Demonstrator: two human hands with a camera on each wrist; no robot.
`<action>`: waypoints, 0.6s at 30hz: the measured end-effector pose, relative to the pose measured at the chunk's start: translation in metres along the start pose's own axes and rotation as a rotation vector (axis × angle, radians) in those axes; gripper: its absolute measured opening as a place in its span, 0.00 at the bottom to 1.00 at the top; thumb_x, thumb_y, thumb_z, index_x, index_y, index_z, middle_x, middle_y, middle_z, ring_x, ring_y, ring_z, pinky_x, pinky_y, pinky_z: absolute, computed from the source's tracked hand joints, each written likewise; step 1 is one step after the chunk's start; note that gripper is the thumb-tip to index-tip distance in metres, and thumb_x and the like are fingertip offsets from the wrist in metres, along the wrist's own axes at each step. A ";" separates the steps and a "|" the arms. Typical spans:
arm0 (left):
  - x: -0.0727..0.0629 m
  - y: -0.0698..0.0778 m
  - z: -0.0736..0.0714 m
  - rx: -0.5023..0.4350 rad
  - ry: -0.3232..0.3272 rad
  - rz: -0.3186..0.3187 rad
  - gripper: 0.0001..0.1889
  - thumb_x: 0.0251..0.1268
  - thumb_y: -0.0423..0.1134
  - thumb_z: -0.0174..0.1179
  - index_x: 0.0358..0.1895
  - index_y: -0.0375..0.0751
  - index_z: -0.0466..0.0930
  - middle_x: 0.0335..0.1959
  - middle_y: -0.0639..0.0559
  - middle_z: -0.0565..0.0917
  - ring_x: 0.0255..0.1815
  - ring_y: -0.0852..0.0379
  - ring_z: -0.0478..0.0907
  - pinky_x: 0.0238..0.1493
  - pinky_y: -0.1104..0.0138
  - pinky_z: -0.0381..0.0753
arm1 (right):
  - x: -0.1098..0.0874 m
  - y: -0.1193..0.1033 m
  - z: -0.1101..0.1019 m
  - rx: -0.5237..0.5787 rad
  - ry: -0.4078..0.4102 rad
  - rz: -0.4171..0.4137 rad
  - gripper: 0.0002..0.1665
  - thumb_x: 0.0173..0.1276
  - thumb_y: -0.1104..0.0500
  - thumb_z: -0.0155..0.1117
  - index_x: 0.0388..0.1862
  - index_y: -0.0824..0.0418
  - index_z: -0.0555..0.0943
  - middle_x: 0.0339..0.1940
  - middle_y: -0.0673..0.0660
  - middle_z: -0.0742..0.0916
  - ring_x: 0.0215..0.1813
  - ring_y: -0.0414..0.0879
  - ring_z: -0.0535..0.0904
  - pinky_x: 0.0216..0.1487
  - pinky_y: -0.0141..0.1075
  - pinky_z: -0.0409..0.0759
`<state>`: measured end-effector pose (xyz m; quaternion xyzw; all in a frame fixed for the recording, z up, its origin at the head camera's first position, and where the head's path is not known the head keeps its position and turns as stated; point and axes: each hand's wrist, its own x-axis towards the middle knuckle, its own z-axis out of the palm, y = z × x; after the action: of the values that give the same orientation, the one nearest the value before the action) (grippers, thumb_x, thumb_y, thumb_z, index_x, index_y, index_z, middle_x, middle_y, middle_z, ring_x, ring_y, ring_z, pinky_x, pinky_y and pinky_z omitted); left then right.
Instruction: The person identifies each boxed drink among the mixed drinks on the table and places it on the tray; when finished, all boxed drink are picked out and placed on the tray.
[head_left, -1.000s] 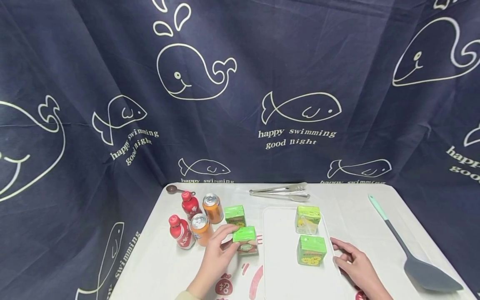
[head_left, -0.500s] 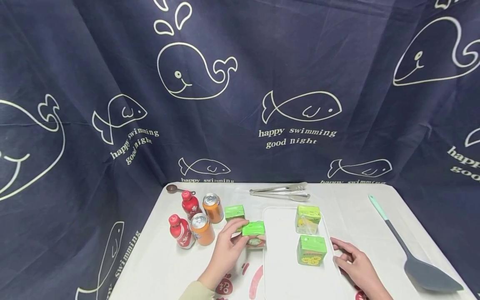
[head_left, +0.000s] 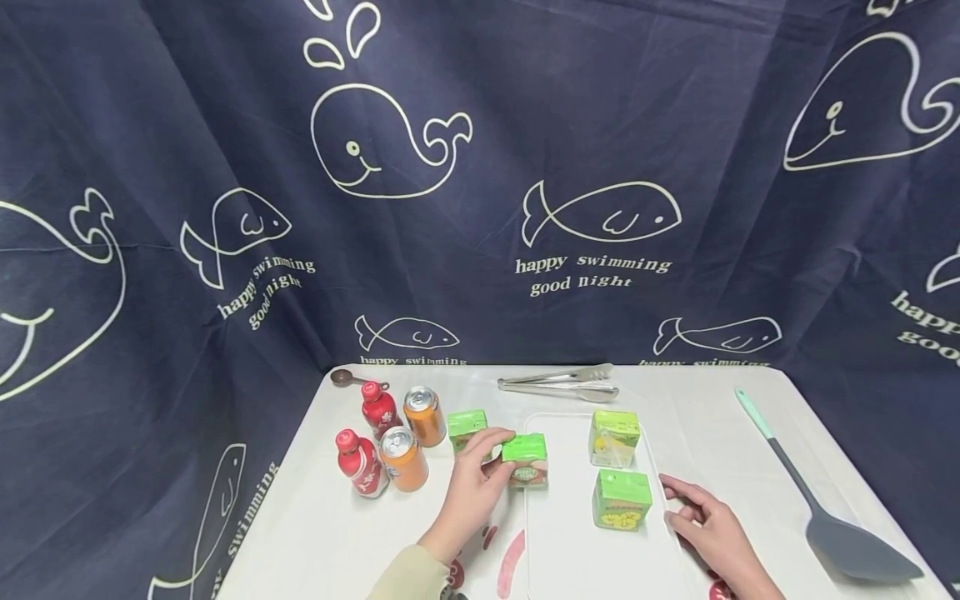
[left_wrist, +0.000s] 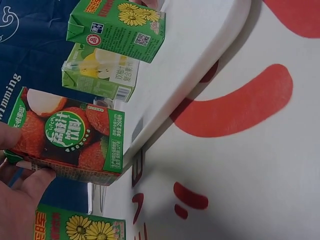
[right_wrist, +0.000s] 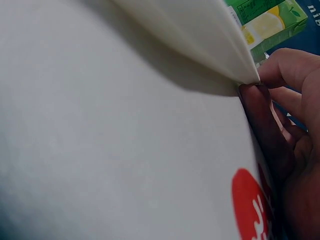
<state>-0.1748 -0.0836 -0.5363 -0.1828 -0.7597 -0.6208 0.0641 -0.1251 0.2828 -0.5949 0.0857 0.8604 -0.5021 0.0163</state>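
Observation:
My left hand (head_left: 472,492) pinches a lychee juice carton (head_left: 527,462) by its upper part, with thumb and fingers on opposite sides. The carton is upright over the left edge of a white tray (head_left: 577,554); the left wrist view shows its printed lychee side (left_wrist: 70,132) close over the tray rim. On the tray stand a green carton with yellow flowers (head_left: 622,500) and, behind it, a yellow-green fruit juice carton (head_left: 615,437). At the tray's right side, my right hand (head_left: 712,533) pinches the rim (right_wrist: 245,60) between thumb and finger.
Left of the tray stand another green carton (head_left: 467,427), two orange cans (head_left: 405,462) and two red bottles (head_left: 362,467). Metal tongs (head_left: 558,385) lie at the back, a brown measuring spoon (head_left: 342,378) at the back left. A grey spatula (head_left: 855,546) lies far right.
My left hand has carried the lychee carton right and slightly back, from beside the other green carton to the tray's left edge. My right hand has stayed at the tray rim.

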 end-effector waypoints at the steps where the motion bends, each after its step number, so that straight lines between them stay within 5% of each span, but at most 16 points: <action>1: 0.001 -0.001 0.001 -0.001 0.002 0.002 0.23 0.68 0.23 0.65 0.64 0.42 0.82 0.64 0.51 0.78 0.68 0.48 0.75 0.63 0.66 0.80 | 0.000 0.000 0.000 0.000 0.000 -0.001 0.37 0.65 0.68 0.71 0.74 0.67 0.73 0.54 0.61 0.82 0.30 0.43 0.77 0.26 0.32 0.79; 18: 0.024 0.001 0.029 -0.016 0.010 -0.030 0.21 0.69 0.23 0.65 0.63 0.42 0.82 0.61 0.55 0.79 0.67 0.54 0.76 0.64 0.68 0.79 | 0.001 0.001 0.000 -0.018 -0.008 0.012 0.38 0.65 0.67 0.71 0.75 0.66 0.73 0.54 0.60 0.82 0.30 0.44 0.77 0.26 0.32 0.80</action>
<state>-0.1927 -0.0508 -0.5339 -0.1687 -0.7569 -0.6288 0.0571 -0.1260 0.2835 -0.5958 0.0887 0.8644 -0.4944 0.0234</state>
